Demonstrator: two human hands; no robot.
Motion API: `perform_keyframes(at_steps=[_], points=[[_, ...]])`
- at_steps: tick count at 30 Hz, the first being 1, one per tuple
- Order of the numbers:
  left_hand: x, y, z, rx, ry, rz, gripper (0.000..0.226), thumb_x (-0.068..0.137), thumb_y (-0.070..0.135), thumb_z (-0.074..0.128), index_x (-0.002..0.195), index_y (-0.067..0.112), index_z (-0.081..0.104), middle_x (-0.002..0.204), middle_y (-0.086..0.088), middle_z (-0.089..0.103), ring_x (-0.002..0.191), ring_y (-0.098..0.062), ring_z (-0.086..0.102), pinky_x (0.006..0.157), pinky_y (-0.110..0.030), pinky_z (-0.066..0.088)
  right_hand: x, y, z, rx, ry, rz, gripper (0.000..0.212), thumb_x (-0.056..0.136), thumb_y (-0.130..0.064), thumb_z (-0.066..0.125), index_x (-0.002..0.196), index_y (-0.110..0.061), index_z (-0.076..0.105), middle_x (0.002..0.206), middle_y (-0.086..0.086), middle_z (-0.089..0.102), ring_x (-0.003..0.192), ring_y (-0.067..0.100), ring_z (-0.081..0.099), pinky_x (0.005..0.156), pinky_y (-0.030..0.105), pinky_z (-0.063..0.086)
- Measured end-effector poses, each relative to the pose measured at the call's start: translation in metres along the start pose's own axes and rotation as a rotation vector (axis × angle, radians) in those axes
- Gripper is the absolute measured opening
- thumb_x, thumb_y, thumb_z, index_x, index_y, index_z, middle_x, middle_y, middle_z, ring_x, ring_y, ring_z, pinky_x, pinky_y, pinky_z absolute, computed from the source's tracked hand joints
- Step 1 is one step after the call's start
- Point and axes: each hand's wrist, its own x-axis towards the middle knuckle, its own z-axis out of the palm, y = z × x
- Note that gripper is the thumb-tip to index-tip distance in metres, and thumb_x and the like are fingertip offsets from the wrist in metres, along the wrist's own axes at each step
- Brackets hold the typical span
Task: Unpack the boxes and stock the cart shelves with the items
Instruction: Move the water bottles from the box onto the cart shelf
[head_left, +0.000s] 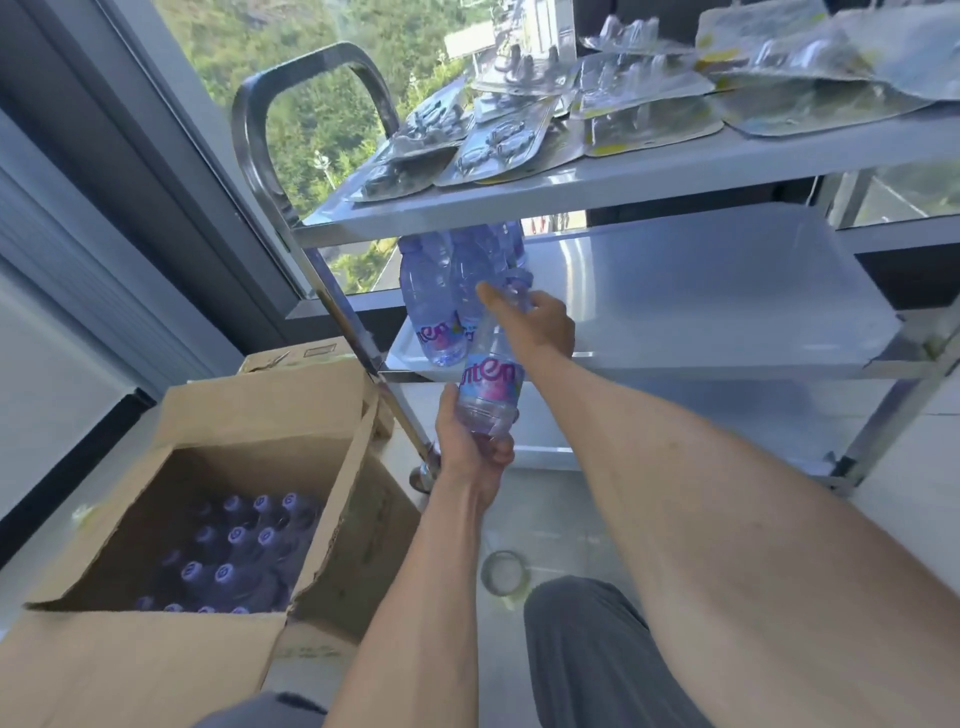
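Head view: both hands, left (470, 441) and right (540, 317), grip one bottle (488, 389); few bottles (447, 291) on middle shelf (701, 291), many in box (218, 467)

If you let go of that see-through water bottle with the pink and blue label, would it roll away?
Probably, if laid on its side: the clear plastic water bottle looks round and smooth. The left hand grips its base and the right hand its neck. It seems full, so likely heavy for its size. Stood upright like the bottles on the steel cart's middle shelf, it may tip.
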Motion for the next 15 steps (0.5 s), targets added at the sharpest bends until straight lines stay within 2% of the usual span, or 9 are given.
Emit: perform_keyframes(at_steps=[1,3,4,6,7,11,13,15], points=[[0.001,-0.004,0.006,-0.021,-0.010,-0.004,0.057,0.098,0.060,0.030,0.107,0.012,0.059,0.072,-0.012,0.054,0.038,-0.012,0.032,0.040,-0.017,0.020,0.001,0.002,-0.006,0.010,-0.011,0.006,0.072,0.064,-0.080,0.065,0.102,-0.018,0.065,0.108,0.003,0.069,0.101,0.026,0.064,0.087,0.039,0.053],[0.007,-0.011,0.012,-0.081,-0.041,-0.011,0.060,0.098,0.062,0.027,0.104,0.011,0.058,0.073,-0.014,0.052,0.034,-0.011,0.031,0.037,-0.015,0.020,0.005,0.008,-0.016,0.058,-0.033,-0.007,0.060,0.068,-0.075,0.067,0.102,-0.025,0.061,0.106,-0.001,0.065,0.102,0.025,0.064,0.090,0.041,0.054],[0.009,-0.016,0.014,-0.102,-0.063,-0.006,0.062,0.098,0.064,0.025,0.103,0.011,0.058,0.072,-0.014,0.051,0.034,-0.011,0.031,0.036,-0.015,0.021,0.006,0.012,-0.020,0.082,-0.048,0.000,0.062,0.068,-0.073,0.069,0.108,-0.026,0.060,0.110,-0.001,0.063,0.104,0.024,0.064,0.091,0.042,0.054],[0.014,-0.027,0.018,-0.147,-0.112,0.007,0.066,0.098,0.065,0.023,0.102,0.010,0.058,0.071,-0.013,0.051,0.034,-0.011,0.032,0.036,-0.015,0.023,0.007,0.021,-0.025,0.124,-0.089,0.049,0.084,0.064,-0.075,0.070,0.128,-0.022,0.053,0.125,0.001,0.061,0.107,0.023,0.063,0.093,0.043,0.054],[0.016,-0.032,0.019,-0.176,-0.130,0.019,0.066,0.099,0.065,0.023,0.102,0.009,0.058,0.070,-0.012,0.053,0.035,-0.011,0.034,0.037,-0.016,0.025,0.006,0.024,-0.025,0.112,-0.106,0.063,0.091,0.061,-0.078,0.069,0.129,-0.021,0.051,0.125,0.002,0.061,0.106,0.023,0.064,0.092,0.043,0.055],[0.023,-0.040,0.033,-0.271,-0.120,0.056,0.055,0.101,0.058,0.031,0.097,0.012,0.061,0.071,-0.006,0.060,0.048,-0.015,0.045,0.048,-0.024,0.033,0.005,0.034,-0.020,-0.182,-0.116,0.003,0.096,0.050,-0.081,0.067,0.121,-0.018,0.054,0.114,0.001,0.064,0.100,0.023,0.063,0.088,0.040,0.054],[0.028,-0.039,0.039,-0.244,-0.088,0.058,0.049,0.102,0.054,0.035,0.095,0.013,0.061,0.072,-0.006,0.059,0.051,-0.017,0.046,0.051,-0.026,0.033,0.010,0.034,-0.019,-0.244,-0.059,-0.037,0.084,0.054,-0.075,0.072,0.114,-0.018,0.056,0.106,0.000,0.064,0.096,0.023,0.063,0.082,0.037,0.054],[0.034,-0.037,0.042,-0.182,-0.048,0.041,0.045,0.101,0.051,0.039,0.094,0.013,0.062,0.075,-0.007,0.058,0.050,-0.018,0.046,0.047,-0.024,0.033,0.016,0.032,-0.023,-0.242,-0.015,-0.085,0.070,0.058,-0.068,0.076,0.105,-0.020,0.058,0.099,-0.001,0.065,0.092,0.021,0.065,0.077,0.033,0.054]])
